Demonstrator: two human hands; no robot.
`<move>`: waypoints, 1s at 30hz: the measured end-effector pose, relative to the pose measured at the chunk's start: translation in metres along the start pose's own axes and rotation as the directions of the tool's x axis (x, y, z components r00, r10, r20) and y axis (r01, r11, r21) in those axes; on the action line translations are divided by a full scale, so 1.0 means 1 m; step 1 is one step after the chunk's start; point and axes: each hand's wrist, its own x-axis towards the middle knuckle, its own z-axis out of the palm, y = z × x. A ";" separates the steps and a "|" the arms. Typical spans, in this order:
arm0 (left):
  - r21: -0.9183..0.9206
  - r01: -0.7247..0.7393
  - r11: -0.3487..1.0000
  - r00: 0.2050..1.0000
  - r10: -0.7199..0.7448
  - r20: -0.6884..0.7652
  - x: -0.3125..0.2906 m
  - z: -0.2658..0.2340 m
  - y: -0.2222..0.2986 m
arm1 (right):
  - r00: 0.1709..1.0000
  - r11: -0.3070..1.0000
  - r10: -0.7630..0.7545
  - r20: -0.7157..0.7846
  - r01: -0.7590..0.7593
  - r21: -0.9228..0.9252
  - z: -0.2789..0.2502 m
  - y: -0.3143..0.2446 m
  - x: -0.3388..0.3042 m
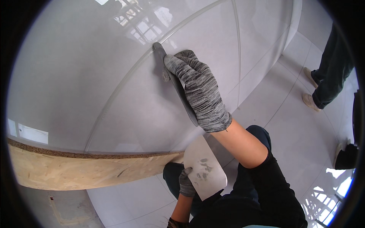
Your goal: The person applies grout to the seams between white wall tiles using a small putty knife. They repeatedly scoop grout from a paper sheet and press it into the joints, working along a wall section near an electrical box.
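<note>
My right hand (197, 89), in a grey striped knit glove, grips a long, flat grey scraper-like tool (181, 92) with rounded ends. The tool's far tip rests on or just over a pale joint line (122, 84) between glossy light-grey tiles (76, 72). Down near my lap, my left hand (186, 182), gloved in similar grey, holds a whitish sheet or card (210, 178) by its left edge. Dark smudges mark the middle of this sheet. Some fingers of both hands are hidden.
Below the tiled surface runs a pale wooden board (95, 173) with a rough brown edge. Another joint line (238, 45) lies to the right. A person's legs (331, 68) stand on the tiled floor (281, 110) at far right, with another dark-clothed leg and shoe (344, 156) lower down.
</note>
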 end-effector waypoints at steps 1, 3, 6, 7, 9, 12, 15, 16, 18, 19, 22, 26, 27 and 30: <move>-0.001 -0.002 1.000 1.000 0.002 -0.010 0.000 0.001 0.000 | 1.000 1.000 0.008 0.003 -0.008 -0.008 -0.001 0.000 0.000; 0.014 -0.011 1.000 1.000 0.011 0.015 0.000 0.003 -0.001 | 0.998 0.992 -0.058 0.006 0.058 -0.112 -0.001 -0.001 -0.001; 0.079 -0.057 0.995 0.998 0.059 -0.028 0.000 0.010 -0.002 | 0.994 0.980 -0.113 0.007 0.113 -0.164 -0.002 -0.002 -0.003; 0.122 -0.071 0.990 0.996 0.077 -0.049 0.000 0.012 -0.003 | 0.993 0.978 -0.117 0.007 0.117 -0.174 -0.002 -0.003 -0.003; 0.090 -0.065 0.994 0.998 0.066 -0.017 -0.003 0.016 -0.002 | 0.998 0.978 -0.065 -0.001 0.063 -0.196 -0.004 -0.006 -0.004; 0.048 -0.045 0.998 0.999 0.044 0.020 -0.005 0.023 -0.002 | 1.000 0.988 -0.028 -0.011 0.026 -0.154 -0.005 -0.008 -0.004; 0.076 -0.060 0.995 0.997 0.064 -0.046 -0.006 0.030 -0.004 | 0.999 0.994 -0.042 -0.019 0.039 -0.104 -0.003 -0.009 -0.004; 0.084 -0.060 0.995 0.996 0.066 -0.065 -0.006 0.031 -0.004 | 0.998 0.995 -0.054 -0.021 0.052 -0.088 -0.003 -0.009 -0.005; 0.095 -0.064 0.993 0.994 0.072 -0.085 -0.007 0.031 -0.006 | 0.999 0.993 -0.051 -0.002 0.050 -0.104 -0.005 -0.009 -0.006; 0.058 -0.061 0.996 0.996 0.065 -0.064 -0.007 0.030 -0.007 | 0.998 0.994 -0.052 0.019 0.053 -0.099 -0.006 -0.009 -0.007; 0.069 -0.085 0.994 0.991 0.091 -0.095 -0.007 0.020 -0.010 | 0.999 0.981 -0.043 0.015 0.045 -0.188 -0.008 -0.011 -0.007; 0.045 -0.047 0.998 0.999 0.047 0.006 -0.004 0.006 -0.009 | 0.999 1.000 -0.021 -0.030 0.022 0.004 0.001 -0.011 -0.008; 0.036 -0.038 0.999 0.999 0.038 0.017 -0.003 0.006 -0.009 | 0.999 1.000 -0.024 -0.021 0.024 0.006 0.003 -0.011 -0.009; 0.003 -0.028 1.000 0.998 0.028 0.051 -0.006 0.012 -0.010 | 0.999 0.998 0.037 -0.028 -0.035 0.051 -0.001 -0.010 -0.012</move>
